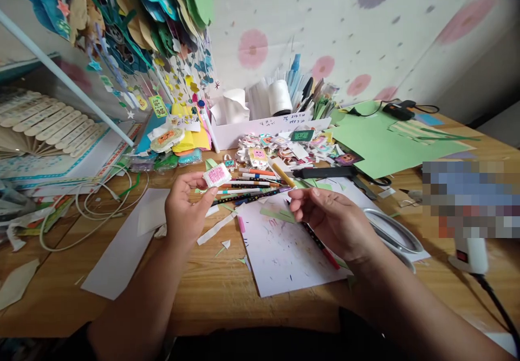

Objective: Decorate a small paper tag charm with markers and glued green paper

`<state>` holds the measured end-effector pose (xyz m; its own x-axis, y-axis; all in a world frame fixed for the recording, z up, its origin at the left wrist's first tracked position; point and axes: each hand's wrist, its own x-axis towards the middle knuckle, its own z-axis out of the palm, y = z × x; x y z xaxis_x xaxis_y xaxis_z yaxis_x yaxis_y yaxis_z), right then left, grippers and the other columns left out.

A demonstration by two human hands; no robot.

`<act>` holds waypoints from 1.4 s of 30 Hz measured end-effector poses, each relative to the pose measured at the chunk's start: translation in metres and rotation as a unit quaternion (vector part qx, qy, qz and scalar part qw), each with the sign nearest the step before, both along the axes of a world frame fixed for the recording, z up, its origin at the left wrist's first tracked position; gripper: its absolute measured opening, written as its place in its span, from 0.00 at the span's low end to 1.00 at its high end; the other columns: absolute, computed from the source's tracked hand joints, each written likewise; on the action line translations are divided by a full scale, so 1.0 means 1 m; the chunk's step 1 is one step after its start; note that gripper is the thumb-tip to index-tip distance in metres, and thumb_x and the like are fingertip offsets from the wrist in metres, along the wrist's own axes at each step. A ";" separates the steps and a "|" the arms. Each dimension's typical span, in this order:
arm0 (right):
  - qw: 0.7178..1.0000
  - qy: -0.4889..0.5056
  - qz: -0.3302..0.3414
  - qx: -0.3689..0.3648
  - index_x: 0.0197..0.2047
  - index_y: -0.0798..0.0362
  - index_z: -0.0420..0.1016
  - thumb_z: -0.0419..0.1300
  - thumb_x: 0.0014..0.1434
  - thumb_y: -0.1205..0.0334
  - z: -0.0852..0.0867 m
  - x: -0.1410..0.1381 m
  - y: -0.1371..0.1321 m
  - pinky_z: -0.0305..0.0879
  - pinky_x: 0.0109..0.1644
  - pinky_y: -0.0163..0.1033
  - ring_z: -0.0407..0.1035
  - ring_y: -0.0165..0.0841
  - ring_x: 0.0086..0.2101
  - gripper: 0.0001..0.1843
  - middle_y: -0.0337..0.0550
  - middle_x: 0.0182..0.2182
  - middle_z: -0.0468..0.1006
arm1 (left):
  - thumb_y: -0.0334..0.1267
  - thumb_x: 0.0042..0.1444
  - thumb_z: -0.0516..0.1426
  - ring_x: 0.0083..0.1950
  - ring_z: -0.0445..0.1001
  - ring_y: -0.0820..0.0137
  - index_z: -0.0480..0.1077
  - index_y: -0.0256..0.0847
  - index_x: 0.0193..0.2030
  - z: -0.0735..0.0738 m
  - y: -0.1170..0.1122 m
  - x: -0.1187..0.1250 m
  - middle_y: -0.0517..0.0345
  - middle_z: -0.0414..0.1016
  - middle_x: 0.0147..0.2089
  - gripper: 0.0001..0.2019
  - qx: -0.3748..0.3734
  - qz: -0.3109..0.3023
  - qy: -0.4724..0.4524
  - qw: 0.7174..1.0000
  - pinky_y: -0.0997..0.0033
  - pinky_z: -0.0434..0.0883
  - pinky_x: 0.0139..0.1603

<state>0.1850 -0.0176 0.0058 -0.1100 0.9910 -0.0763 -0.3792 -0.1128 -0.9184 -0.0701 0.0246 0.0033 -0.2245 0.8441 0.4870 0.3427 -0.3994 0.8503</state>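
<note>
Clock positions were taken from the desk's middle, as the seated person faced it. At 12 o'clock stood a white box, with handwritten characters and numerals in dark ink across its front; I could not read them with certainty. At 11 o'clock, an oval tag bore orange lettering, too small to make out. No brand name could be read.

The item under inspection, a small white piece, was at 10 o'clock, raised above the desk and slightly tilted. It was roughly rectangular, with blocky pink marks on the face in view; whether these were writing could not be settled. The left hand pinched it by its near edge between thumb and fingers. The right hand, at 4 o'clock, was loosely curled; a yellow pen-like stick ended at its fingertips, and I could not tell whether it was gripped.

At 6 o'clock lay a white sheet with stray coloured marks, partly covered by the right hand. Pens lay in a loose bundle behind the piece. At 3 o'clock, coloured blocks masked whatever sat above a white handle.
</note>
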 end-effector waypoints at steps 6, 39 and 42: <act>0.999 -0.033 -0.009 0.002 0.31 0.53 0.80 0.70 0.46 0.52 0.001 -0.004 -0.001 0.68 0.30 0.38 0.69 0.30 0.23 0.13 0.41 0.22 0.78 | 0.35 0.47 0.63 0.41 0.73 0.69 0.68 0.40 0.44 -0.001 -0.007 0.007 0.57 0.74 0.38 0.16 -0.036 -0.041 0.004 0.999 0.68 0.70 0.45; 0.905 -0.323 -0.036 0.276 0.59 0.46 0.66 0.65 0.55 0.56 -0.017 -0.004 -0.002 0.70 0.51 0.47 0.71 0.39 0.48 0.28 0.50 0.52 0.73 | 0.33 0.48 0.63 0.40 0.72 0.69 0.68 0.42 0.44 -0.004 -0.027 0.022 0.57 0.73 0.38 0.15 -0.045 -0.184 0.069 0.979 0.68 0.69 0.43; 0.870 -0.369 -0.008 0.327 0.62 0.45 0.61 0.66 0.54 0.55 -0.015 -0.009 -0.004 0.69 0.51 0.49 0.70 0.40 0.48 0.34 0.50 0.51 0.73 | 0.31 0.47 0.63 0.39 0.72 0.70 0.68 0.42 0.43 -0.004 -0.030 0.027 0.58 0.73 0.37 0.15 -0.037 -0.203 0.072 0.976 0.69 0.69 0.42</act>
<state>0.1756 -0.0216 -0.0094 -0.2555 0.8505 0.4597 0.3454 0.5244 -0.7783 -0.0430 -0.0054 -0.0006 0.2021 0.8835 0.4225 0.2878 -0.4660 0.8367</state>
